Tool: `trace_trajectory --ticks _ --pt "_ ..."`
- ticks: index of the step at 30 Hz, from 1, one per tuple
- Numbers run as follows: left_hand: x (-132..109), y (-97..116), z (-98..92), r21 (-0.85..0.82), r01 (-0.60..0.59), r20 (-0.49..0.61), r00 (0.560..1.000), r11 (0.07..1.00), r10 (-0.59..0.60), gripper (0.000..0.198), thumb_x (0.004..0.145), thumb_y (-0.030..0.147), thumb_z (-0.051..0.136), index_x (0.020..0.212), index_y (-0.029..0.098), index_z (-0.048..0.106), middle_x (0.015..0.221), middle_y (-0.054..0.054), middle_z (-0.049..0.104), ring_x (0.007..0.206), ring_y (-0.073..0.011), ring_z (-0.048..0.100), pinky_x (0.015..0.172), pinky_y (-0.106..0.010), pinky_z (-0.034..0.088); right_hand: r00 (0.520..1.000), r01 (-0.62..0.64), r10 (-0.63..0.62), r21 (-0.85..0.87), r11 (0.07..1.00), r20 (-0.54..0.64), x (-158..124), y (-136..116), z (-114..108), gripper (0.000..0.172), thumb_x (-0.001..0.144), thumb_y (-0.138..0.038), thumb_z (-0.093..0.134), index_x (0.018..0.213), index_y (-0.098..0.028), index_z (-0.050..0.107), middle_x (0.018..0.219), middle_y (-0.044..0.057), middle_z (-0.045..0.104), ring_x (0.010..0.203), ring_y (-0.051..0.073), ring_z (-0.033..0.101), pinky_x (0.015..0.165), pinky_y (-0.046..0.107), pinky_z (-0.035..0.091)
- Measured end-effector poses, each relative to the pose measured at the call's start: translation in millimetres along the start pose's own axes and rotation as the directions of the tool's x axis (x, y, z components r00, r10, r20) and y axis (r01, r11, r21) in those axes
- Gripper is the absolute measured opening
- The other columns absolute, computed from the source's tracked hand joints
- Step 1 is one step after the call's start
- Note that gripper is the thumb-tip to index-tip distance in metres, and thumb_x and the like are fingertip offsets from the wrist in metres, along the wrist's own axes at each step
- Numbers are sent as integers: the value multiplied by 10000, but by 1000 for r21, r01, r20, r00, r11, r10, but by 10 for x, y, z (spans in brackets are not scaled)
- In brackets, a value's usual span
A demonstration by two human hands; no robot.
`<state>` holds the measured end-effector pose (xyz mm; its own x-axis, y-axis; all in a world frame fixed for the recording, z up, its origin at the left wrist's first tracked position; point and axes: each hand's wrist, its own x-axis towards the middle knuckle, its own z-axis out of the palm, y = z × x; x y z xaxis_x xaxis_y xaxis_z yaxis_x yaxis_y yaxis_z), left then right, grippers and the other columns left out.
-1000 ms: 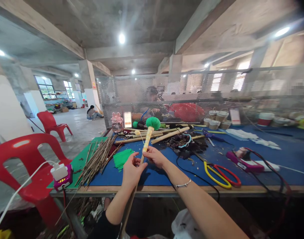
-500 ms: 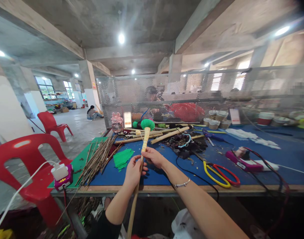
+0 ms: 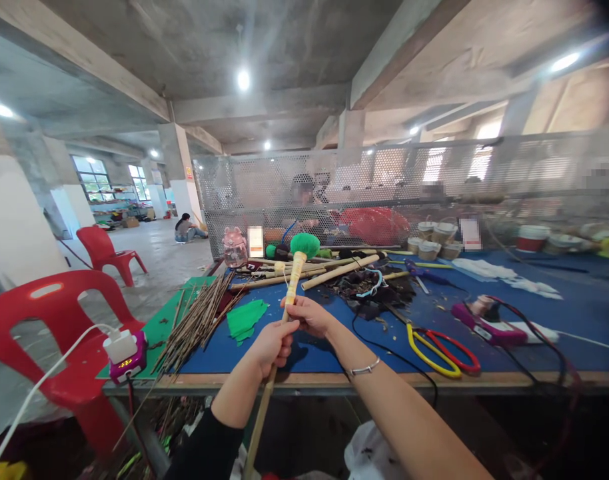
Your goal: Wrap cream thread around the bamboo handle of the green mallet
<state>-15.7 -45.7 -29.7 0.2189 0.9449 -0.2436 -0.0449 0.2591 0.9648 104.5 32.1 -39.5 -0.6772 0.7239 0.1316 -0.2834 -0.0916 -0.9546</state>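
I hold a long thin wooden stick [image 3: 257,427] upright over the front of a blue table [image 3: 334,353]. The stick's upper part is wrapped in pale cream tape [image 3: 295,277] and topped by a round green fuzzy head [image 3: 305,245]. My left hand [image 3: 272,345] is closed round the bare stick just below the wrap. My right hand [image 3: 308,313] pinches the bottom of the cream wrap, thumb and fingers pressed on it. A silver bracelet [image 3: 365,368] sits on my right wrist.
On the table lie a bundle of thin sticks [image 3: 197,320], green paper [image 3: 244,317], yellow and red scissors [image 3: 442,350], bamboo poles [image 3: 339,270], a dark heap [image 3: 369,287] and a pink tool with cables [image 3: 489,327]. Red chairs [image 3: 49,327] stand left. A person sits behind the mesh screen [image 3: 304,193].
My left hand has gone from loose fingers beside the stick to a closed grip round it, close under my right hand. The green head swayed slightly left, then back right.
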Motion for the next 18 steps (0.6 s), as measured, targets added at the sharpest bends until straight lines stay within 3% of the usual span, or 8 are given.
trace_trajectory --ticks 2,4,7,8,9,11,15,18 --pt "-13 5 -40 55 -4 -26 1000 998 5 357 688 547 518 690 207 407 463 111 261 334 -40 168 374 -182 116 1000 -3 2 -25 1000 -17 5 10 3 359 626 -373 703 810 -161 479 478 -103 357 365 18 191 359 189 83" --pt "-18 -9 -48 231 -132 -205 962 964 181 328 668 491 575 687 192 441 486 85 353 366 -54 280 391 -190 197 997 23 -28 -68 997 -76 21 23 5 360 613 -386 707 758 -163 463 456 -109 340 355 16 184 351 189 86" --pt "-5 -47 -41 524 -327 -400 720 786 566 231 598 284 680 708 179 505 598 29 501 506 -94 440 491 -212 308 982 57 -77 -113 992 -173 40 33 1 365 603 -391 708 723 -166 447 421 -120 306 343 18 166 336 189 89" --pt "2 -59 -44 563 -352 -413 664 748 623 221 586 245 687 723 180 526 611 24 518 532 -104 461 514 -218 325 979 62 -82 -110 992 -186 40 31 -1 366 601 -387 710 723 -168 443 419 -121 307 343 19 160 334 188 88" --pt "10 -67 -50 563 -367 -417 647 740 639 219 589 232 685 751 182 546 605 24 525 538 -110 472 523 -223 336 980 63 -80 -95 993 -185 37 25 -4 368 600 -382 712 725 -171 437 422 -121 309 345 19 154 333 186 85" --pt "22 -73 -70 469 -393 -407 699 791 589 293 614 257 677 874 179 569 576 29 535 505 -113 485 510 -227 359 988 51 -58 -48 998 -142 20 2 -6 363 607 -370 709 734 -177 430 431 -124 295 353 19 142 339 179 80" --pt "33 -72 -91 46 -345 -303 889 937 343 558 650 375 656 1124 147 470 581 14 583 431 -100 503 443 -219 393 999 9 -8 24 1000 -50 -25 -49 6 339 630 -344 695 801 -175 456 444 -125 256 371 21 131 357 169 71" --pt "47 -92 -81 -142 -293 -186 946 946 265 588 663 444 632 1126 131 451 576 2 592 387 -79 484 387 -189 371 998 -22 23 16 1000 -53 -26 -40 12 339 639 -352 685 808 -172 454 440 -125 257 367 22 133 351 170 59"
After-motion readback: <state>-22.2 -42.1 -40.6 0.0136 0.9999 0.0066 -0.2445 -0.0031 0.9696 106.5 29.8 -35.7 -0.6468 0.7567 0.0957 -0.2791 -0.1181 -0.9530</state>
